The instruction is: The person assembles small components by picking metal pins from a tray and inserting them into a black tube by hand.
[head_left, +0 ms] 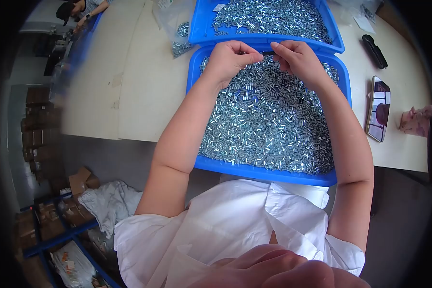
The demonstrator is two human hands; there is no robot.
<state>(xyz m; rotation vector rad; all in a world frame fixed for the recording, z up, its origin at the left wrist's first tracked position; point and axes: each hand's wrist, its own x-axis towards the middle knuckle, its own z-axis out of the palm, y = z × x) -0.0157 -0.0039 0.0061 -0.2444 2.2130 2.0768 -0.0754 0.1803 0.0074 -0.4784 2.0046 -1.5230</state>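
Observation:
My left hand (229,61) and my right hand (298,58) meet over the far end of a blue tray (269,169). Their fingertips pinch a small dark rod-like piece (268,53) between them, too small to name more exactly. Under the hands, the tray holds a thick layer of small shiny metal pins (269,125), cylindrical in shape. Right behind it stands a second blue tray (269,39) with similar metal pins (273,19). Part of the right hand's curled fingers is hidden.
A clear plastic bag (177,29) with metal pieces lies left of the trays. On the right are a black case (374,51), a phone (378,109) and a pinkish patterned object (415,121). Another person (84,10) works at far left; cartons (36,127) line that side.

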